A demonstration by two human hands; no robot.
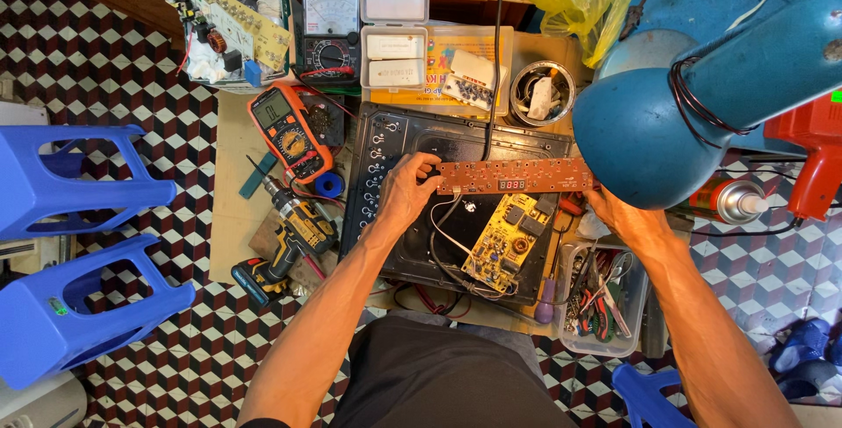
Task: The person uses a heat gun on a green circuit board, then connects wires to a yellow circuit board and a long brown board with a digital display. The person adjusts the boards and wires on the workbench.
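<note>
A long brown circuit board with a small lit red display stretches across a black appliance housing on the low table. My left hand grips the board's left end. My right hand holds its right end, partly hidden under a blue desk lamp. Beneath the long board lies a yellow circuit board, joined to it by white and black wires.
An orange multimeter, a black analogue meter and a yellow-black cordless drill lie left of the housing. A clear tool box sits at right. Blue plastic stools stand on the chequered floor. A red tool is far right.
</note>
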